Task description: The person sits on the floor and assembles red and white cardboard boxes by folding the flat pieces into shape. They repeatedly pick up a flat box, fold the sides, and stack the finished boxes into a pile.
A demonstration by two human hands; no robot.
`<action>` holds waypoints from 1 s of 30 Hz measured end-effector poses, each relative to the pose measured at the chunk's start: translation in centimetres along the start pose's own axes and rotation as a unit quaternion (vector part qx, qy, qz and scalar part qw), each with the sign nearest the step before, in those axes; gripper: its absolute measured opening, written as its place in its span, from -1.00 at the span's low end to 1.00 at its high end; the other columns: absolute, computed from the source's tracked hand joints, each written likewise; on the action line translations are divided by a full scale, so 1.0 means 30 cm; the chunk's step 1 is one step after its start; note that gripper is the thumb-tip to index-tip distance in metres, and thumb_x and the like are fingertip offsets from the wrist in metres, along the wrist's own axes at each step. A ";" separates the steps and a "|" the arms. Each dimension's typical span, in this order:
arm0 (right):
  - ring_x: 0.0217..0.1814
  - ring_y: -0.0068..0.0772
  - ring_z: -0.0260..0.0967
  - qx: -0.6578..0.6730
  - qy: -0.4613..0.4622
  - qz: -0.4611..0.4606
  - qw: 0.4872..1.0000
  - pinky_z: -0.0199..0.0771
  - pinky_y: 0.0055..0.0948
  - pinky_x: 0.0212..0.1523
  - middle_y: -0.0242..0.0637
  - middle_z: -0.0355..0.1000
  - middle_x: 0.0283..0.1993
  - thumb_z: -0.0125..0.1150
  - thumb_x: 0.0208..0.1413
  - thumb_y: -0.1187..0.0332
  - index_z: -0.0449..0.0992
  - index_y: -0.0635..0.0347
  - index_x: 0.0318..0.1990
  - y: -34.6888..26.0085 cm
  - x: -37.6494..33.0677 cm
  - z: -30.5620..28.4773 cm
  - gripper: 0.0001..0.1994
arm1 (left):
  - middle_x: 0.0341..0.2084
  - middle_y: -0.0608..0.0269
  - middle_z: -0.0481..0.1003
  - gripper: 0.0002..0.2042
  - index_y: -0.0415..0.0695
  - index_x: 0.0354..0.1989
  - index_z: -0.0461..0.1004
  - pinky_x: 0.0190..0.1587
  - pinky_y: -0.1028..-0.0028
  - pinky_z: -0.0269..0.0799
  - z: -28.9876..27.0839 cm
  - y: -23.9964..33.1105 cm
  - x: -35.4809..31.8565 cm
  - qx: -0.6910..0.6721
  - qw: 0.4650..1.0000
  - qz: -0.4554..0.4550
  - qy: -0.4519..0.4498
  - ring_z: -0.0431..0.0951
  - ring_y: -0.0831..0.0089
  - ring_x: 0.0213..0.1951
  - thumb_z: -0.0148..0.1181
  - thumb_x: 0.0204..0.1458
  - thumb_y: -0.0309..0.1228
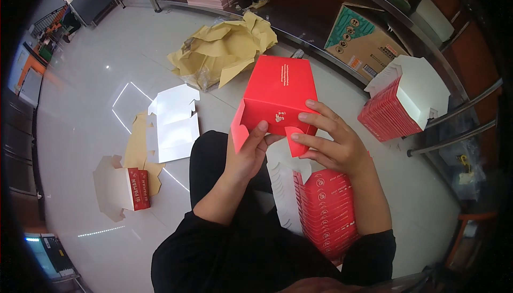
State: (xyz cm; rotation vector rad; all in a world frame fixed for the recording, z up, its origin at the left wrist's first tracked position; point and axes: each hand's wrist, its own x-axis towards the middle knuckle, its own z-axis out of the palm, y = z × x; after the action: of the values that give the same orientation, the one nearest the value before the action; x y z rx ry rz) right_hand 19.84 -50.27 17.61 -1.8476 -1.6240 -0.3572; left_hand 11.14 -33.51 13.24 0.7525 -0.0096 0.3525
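A red cardboard box is held up in front of me, between both hands. Two of its flaps stick out on the side nearest me. My left hand grips the lower left, its thumb against the box and a red flap beside it. With its fingers spread over the right side and a small red flap, my right hand holds the box too. Below my right forearm lies a long row of nested red and white boxes. The inside of the held box is hidden.
Crumpled brown paper lies on the floor ahead. To the left are a flat white carton and a partly folded red-and-white box. Another nested stack stands at right, by metal legs. A brown carton sits on the low shelf.
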 end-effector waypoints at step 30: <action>0.12 -0.14 0.08 0.023 0.195 0.032 0.980 0.16 -0.23 0.12 -0.20 0.10 0.03 0.35 -0.25 0.18 0.21 -0.02 0.02 0.033 -0.018 0.123 -0.39 | -0.25 0.20 0.41 -0.73 -0.27 -0.09 0.27 -0.20 0.48 0.36 0.007 -0.068 0.007 0.233 0.969 0.066 -0.053 0.40 0.51 -0.21 0.03 0.04 -0.48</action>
State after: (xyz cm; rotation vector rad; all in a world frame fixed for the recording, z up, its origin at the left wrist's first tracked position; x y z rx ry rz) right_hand 19.91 -48.42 14.24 -1.6646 -1.2908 -0.6061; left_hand 12.01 -34.95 12.06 1.2406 -0.0802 0.4478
